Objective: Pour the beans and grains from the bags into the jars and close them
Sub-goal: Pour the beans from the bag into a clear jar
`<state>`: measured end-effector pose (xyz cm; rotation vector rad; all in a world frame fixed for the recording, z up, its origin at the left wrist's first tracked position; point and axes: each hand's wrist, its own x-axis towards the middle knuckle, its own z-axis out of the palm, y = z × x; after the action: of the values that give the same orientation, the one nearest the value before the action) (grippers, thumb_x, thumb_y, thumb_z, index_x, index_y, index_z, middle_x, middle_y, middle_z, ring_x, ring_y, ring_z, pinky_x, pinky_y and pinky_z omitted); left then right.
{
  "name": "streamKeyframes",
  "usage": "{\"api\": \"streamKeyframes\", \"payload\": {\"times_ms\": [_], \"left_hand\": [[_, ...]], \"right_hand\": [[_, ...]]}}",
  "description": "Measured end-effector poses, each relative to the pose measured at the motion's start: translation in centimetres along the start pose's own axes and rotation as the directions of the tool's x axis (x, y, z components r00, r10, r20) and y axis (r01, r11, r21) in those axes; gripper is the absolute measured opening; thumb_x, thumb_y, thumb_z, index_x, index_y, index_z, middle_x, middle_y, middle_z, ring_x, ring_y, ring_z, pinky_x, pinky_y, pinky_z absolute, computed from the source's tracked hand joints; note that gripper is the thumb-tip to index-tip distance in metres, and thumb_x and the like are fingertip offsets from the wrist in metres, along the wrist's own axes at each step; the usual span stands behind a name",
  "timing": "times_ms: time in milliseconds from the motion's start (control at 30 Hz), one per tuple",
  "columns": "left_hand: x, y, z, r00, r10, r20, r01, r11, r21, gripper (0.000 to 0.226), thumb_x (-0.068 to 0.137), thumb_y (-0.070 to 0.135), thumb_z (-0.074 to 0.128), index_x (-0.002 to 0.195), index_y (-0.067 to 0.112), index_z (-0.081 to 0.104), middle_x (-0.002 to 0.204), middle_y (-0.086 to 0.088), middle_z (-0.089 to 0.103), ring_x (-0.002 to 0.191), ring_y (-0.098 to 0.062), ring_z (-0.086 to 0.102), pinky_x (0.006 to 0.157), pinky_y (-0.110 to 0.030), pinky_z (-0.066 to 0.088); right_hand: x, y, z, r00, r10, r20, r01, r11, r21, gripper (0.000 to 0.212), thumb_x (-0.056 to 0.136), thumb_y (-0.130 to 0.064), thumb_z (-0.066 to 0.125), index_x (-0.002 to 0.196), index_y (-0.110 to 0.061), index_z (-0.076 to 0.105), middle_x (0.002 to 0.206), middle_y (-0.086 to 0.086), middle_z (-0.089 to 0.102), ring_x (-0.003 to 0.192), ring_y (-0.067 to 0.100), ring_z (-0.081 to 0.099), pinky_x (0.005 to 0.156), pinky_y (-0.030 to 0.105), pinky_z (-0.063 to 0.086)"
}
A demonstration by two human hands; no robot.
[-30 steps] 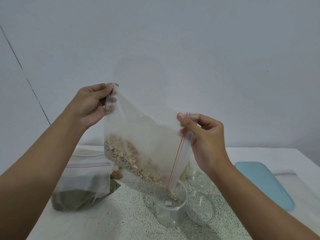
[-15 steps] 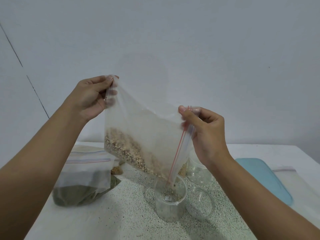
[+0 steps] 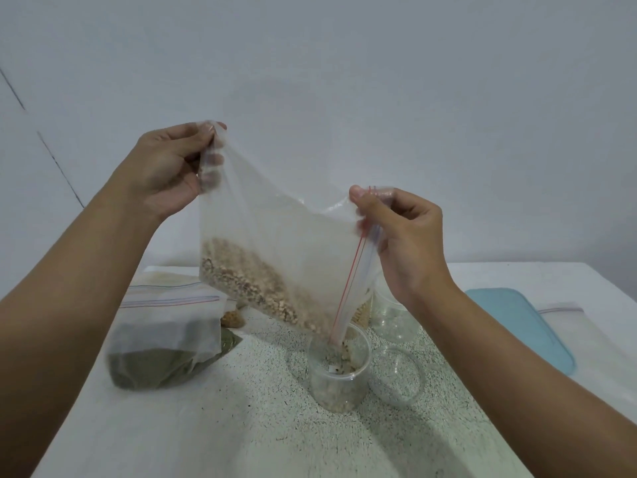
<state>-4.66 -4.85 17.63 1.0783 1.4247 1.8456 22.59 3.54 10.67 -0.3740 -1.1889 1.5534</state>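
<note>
While both hands (image 3: pixel 165 167) (image 3: pixel 406 243) pinch the crinkly clear bag (image 3: pixel 282 243), pebbly grains (image 3: pixel 255 288) enter a round jar (image 3: pixel 339 377).

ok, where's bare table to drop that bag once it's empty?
Bare: the speckled surface in front of the jar being filled, and the strip between that jar and the green-filled bag. Crowded: right of the jar, where clear containers sit close, then the blue tray.

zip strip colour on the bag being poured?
Zip strip on the bag: red line, fainter blue beside it. Head view.
</note>
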Motion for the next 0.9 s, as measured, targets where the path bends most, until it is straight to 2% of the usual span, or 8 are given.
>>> {"api": "streamKeyframes", "payload": {"times_ms": [167, 400, 767, 900], "left_hand": [[0.12, -0.37, -0.45, 1.000, -0.009, 0.006, 0.009, 1.000, -0.015, 0.022, 0.096, 0.019, 0.063, 0.083, 0.020, 0.081, 0.082, 0.006, 0.070, 0.067, -0.008, 0.062, 0.065, -0.027, 0.046], [-0.12, -0.21, -0.36, 1.000, -0.009, -0.006, 0.008, 1.000, -0.021, 0.012, 0.097, 0.017, 0.061, 0.099, 0.013, 0.072, 0.085, 0.008, 0.072, 0.066, -0.008, 0.062, 0.063, -0.026, 0.042], [-0.42, 0.01, -0.06, 1.000, -0.023, -0.018, 0.022, 0.999, -0.028, 0.019, 0.096, 0.017, 0.063, 0.086, 0.017, 0.079, 0.085, 0.006, 0.072, 0.066, -0.008, 0.062, 0.061, -0.024, 0.048], [-0.55, 0.21, 0.18, 1.000, -0.020, -0.007, 0.019, 1.000, -0.020, 0.017, 0.096, 0.018, 0.063, 0.089, 0.017, 0.078, 0.080, 0.006, 0.069, 0.065, -0.008, 0.061, 0.060, -0.023, 0.047]], "right_hand": [[-0.01, 0.24, 0.04, 1.000, -0.002, 0.000, 0.002, 1.000, -0.007, 0.021, 0.084, -0.003, 0.079, 0.066, -0.005, 0.069, 0.070, 0.003, 0.058, 0.072, 0.016, 0.055, 0.061, 0.022, 0.047], [-0.03, 0.45, 0.09, 1.000, -0.001, 0.003, 0.001, 1.000, -0.006, 0.021, 0.084, -0.003, 0.079, 0.065, -0.006, 0.070, 0.069, 0.003, 0.059, 0.071, 0.015, 0.055, 0.060, 0.023, 0.047], [0.20, 0.60, -0.11, 1.000, -0.014, 0.004, 0.014, 1.000, 0.002, 0.020, 0.084, -0.004, 0.079, 0.068, -0.003, 0.068, 0.072, 0.006, 0.055, 0.070, 0.015, 0.053, 0.060, 0.022, 0.046], [0.25, 0.71, -0.22, 1.000, -0.014, -0.006, 0.014, 1.000, -0.001, 0.018, 0.084, -0.004, 0.079, 0.072, 0.002, 0.067, 0.073, 0.009, 0.054, 0.071, 0.016, 0.053, 0.060, 0.023, 0.045]]}}
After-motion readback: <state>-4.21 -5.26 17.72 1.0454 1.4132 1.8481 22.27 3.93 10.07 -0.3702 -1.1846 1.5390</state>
